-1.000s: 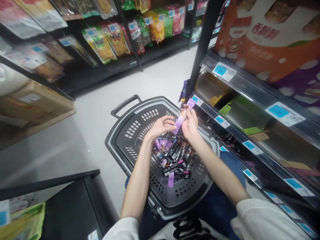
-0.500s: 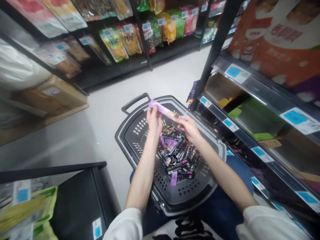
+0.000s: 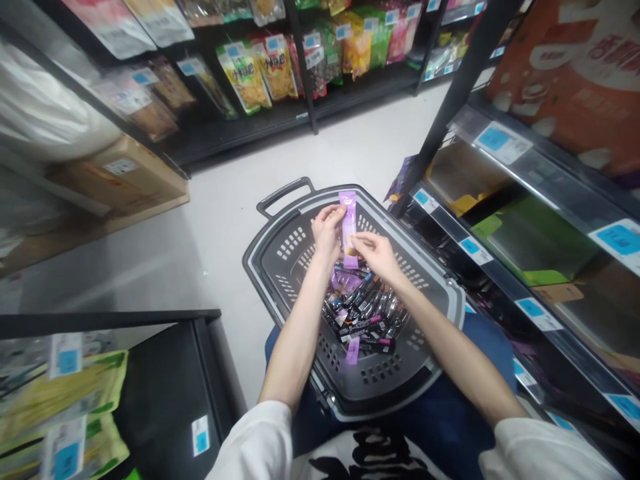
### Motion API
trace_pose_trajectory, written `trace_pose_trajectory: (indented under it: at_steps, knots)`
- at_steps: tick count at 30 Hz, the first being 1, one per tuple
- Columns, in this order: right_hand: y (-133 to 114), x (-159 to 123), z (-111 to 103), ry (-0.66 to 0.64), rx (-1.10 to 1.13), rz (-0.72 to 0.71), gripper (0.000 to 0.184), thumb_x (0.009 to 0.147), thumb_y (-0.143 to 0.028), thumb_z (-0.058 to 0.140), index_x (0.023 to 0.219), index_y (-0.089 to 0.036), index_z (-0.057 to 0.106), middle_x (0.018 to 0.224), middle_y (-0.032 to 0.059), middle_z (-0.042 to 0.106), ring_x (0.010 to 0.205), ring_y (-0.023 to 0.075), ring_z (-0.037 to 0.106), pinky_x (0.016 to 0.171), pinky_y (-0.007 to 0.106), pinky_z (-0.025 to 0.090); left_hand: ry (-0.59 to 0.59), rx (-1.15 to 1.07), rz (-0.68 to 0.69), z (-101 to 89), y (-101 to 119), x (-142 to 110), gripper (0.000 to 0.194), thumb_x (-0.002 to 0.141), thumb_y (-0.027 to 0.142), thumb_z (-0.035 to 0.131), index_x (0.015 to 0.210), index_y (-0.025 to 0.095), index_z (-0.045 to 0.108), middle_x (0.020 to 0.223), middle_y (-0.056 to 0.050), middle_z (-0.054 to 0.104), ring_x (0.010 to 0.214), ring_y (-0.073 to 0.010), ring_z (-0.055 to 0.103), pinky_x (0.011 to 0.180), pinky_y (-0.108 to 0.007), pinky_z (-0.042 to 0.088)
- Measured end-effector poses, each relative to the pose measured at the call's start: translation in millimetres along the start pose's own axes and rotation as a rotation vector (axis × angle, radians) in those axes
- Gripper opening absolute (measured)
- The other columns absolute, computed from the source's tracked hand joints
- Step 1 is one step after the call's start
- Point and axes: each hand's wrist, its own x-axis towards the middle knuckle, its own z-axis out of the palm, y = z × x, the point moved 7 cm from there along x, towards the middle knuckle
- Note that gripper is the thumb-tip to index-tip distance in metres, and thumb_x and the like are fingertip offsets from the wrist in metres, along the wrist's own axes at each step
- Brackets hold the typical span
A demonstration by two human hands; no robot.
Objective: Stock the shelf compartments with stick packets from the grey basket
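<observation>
A slim purple snack packet (image 3: 349, 217) stands nearly upright in the picture, over the far half of a dark grey shopping basket (image 3: 280, 333). My left hand (image 3: 327, 230) is closed on the packet's left edge near its upper end. Lower down, my right hand (image 3: 376, 253) pinches the packet from the right between thumb and fingers. Below them in the basket lies a heap of slim, mostly black packets (image 3: 365, 313), some with pink ends. A crumpled purple wrapper (image 3: 345, 280) and a small purple piece (image 3: 353, 351) lie among them.
The basket sits on my lap, its handle (image 3: 285, 197) folded outward at the far left. Close on the right stands a shelf rack with price tags (image 3: 480, 250) and clear-fronted boxes (image 3: 535, 233). Bagged snacks (image 3: 245, 77) hang across the aisle. A cardboard box (image 3: 120, 180) and a black shelf (image 3: 165, 393) are at left.
The purple packet has turned from a slant to nearly upright. My right hand has slid from its end to its lower side. The whole view has shifted slightly.
</observation>
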Motion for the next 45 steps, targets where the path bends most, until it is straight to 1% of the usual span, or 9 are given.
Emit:
trace_pose_trajectory:
  at_steps: [3, 9, 13, 17, 22, 29, 38, 41, 45]
  knots:
    - [1, 1, -2, 0.034, 0.024, 0.007, 0.029, 0.074, -0.043, 0.08, 0.093, -0.02, 0.077, 0.089, 0.0041, 0.078, 0.08, 0.0188, 0.071, 0.067, 0.028, 0.055, 0.012, 0.026, 0.008, 0.2, 2, 0, 0.032, 0.059, 0.027, 0.09, 0.083, 0.019, 0.071, 0.08, -0.002, 0.07, 0.072, -0.0117, 0.063, 0.064, -0.025, 0.048]
    - [-2, 1, -2, 0.039, -0.054, -0.029, 0.025, 0.084, -0.044, 0.069, 0.087, -0.02, 0.076, 0.083, 0.0026, 0.074, 0.071, 0.0164, 0.066, 0.06, 0.026, 0.052, 0.019, -0.026, 0.007, -0.8, 3, -1, 0.037, 0.056, 0.021, 0.089, 0.089, 0.02, 0.073, 0.077, 0.0, 0.069, 0.069, -0.0111, 0.062, 0.066, -0.026, 0.049]
    - [-4, 2, -5, 0.058, -0.053, -0.05, 0.021, 0.08, -0.041, 0.075, 0.084, -0.02, 0.073, 0.081, 0.0013, 0.073, 0.068, 0.0148, 0.065, 0.063, 0.027, 0.052, -0.002, -0.001, 0.031, -1.3, 6, -1, 0.039, 0.056, 0.023, 0.09, 0.091, 0.021, 0.073, 0.068, 0.002, 0.064, 0.064, -0.0106, 0.059, 0.066, -0.027, 0.048]
    - [-2, 3, -4, 0.056, -0.027, -0.029, 0.023, 0.076, -0.04, 0.079, 0.084, -0.02, 0.072, 0.081, 0.0013, 0.073, 0.064, 0.0135, 0.064, 0.064, 0.027, 0.052, -0.025, 0.017, 0.058, -1.6, 6, -1, 0.039, 0.058, 0.023, 0.089, 0.093, 0.021, 0.072, 0.067, 0.003, 0.062, 0.067, -0.0115, 0.061, 0.068, -0.027, 0.048]
    - [-1, 2, -8, 0.096, 0.037, -0.01, 0.026, 0.069, -0.032, 0.084, 0.088, -0.02, 0.071, 0.082, 0.0026, 0.074, 0.075, 0.0151, 0.068, 0.073, 0.029, 0.056, -0.017, -0.019, 0.039, -0.7, 6, -2, 0.035, 0.058, 0.017, 0.087, 0.089, 0.02, 0.073, 0.065, 0.003, 0.063, 0.065, -0.0117, 0.062, 0.068, -0.028, 0.05]
    - [2, 2, -7, 0.089, 0.069, 0.037, 0.032, 0.067, -0.03, 0.085, 0.091, -0.02, 0.068, 0.078, 0.0009, 0.073, 0.069, 0.0135, 0.064, 0.069, 0.029, 0.054, 0.007, -0.009, 0.025, -3.1, 5, 0, 0.035, 0.055, 0.015, 0.085, 0.087, 0.019, 0.071, 0.06, 0.005, 0.059, 0.062, -0.0109, 0.059, 0.066, -0.027, 0.049]
    - [-8, 1, -7, 0.093, 0.062, -0.049, 0.028, 0.07, -0.029, 0.081, 0.081, -0.022, 0.057, 0.079, -0.0023, 0.068, 0.063, 0.0097, 0.054, 0.063, 0.025, 0.044, -0.046, -0.06, 0.045, 5.0, 3, -4, 0.039, 0.054, 0.019, 0.09, 0.081, 0.019, 0.063, 0.063, 0.006, 0.057, 0.058, -0.0074, 0.053, 0.062, -0.024, 0.045]
    - [-10, 1, -8, 0.106, 0.045, -0.079, 0.028, 0.069, -0.028, 0.08, 0.078, -0.022, 0.054, 0.079, -0.0024, 0.068, 0.066, 0.0107, 0.055, 0.066, 0.026, 0.043, -0.062, -0.059, 0.024, 8.5, 3, -7, 0.039, 0.056, 0.02, 0.09, 0.084, 0.019, 0.062, 0.067, 0.005, 0.058, 0.059, -0.0074, 0.053, 0.061, -0.023, 0.044]
    - [-11, 2, -11, 0.129, 0.038, -0.101, 0.025, 0.066, -0.023, 0.077, 0.074, -0.021, 0.054, 0.072, -0.0038, 0.064, 0.067, 0.012, 0.056, 0.07, 0.028, 0.044, -0.142, -0.077, -0.029, 15.3, 1, -9, 0.042, 0.058, 0.02, 0.091, 0.091, 0.021, 0.065, 0.067, 0.005, 0.056, 0.062, -0.009, 0.054, 0.064, -0.024, 0.043]
